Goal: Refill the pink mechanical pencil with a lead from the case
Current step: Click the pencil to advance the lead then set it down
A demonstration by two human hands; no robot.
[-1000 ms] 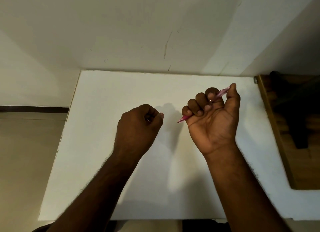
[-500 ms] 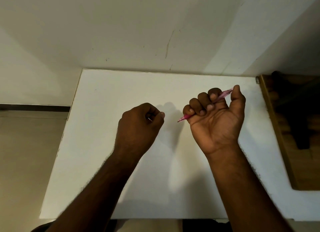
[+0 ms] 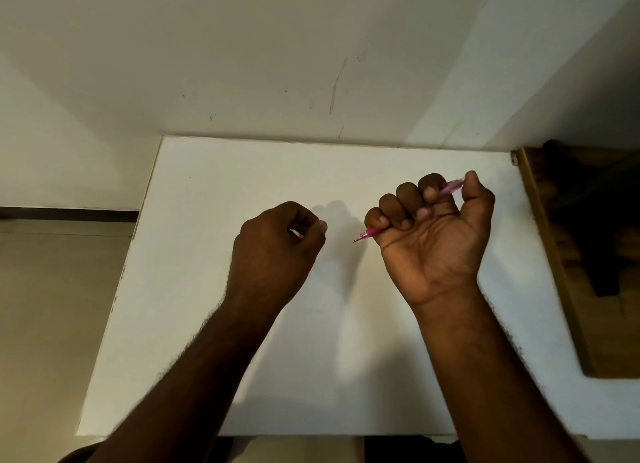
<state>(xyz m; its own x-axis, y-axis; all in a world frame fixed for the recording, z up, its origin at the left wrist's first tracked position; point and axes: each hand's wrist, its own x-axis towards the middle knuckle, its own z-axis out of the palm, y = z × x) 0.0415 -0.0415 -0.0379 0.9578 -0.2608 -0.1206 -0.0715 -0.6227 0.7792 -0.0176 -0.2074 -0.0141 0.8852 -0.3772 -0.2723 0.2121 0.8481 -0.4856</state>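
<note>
My right hand (image 3: pixel 433 234) is held palm-up above the white table (image 3: pixel 214 185), fisted around the pink mechanical pencil (image 3: pixel 367 233). The pencil's tip points left and down out of the fist; its rear end sticks out under my thumb at the upper right. My left hand (image 3: pixel 273 251) hovers to the left, fingers curled, with a small pale and orange object (image 3: pixel 297 234) just visible between thumb and fingers. What that object is cannot be told. A gap separates the pencil tip from my left hand. No lead case shows on the table.
A white wall rises right behind the table. A wooden board (image 3: pixel 561 272) with a dark object (image 3: pixel 595 227) on it lies along the table's right side. Beige floor lies beyond the table's left edge.
Both hands have stayed almost in place. My right hand with the pencil has shifted slightly to the right; the grips are the same.
</note>
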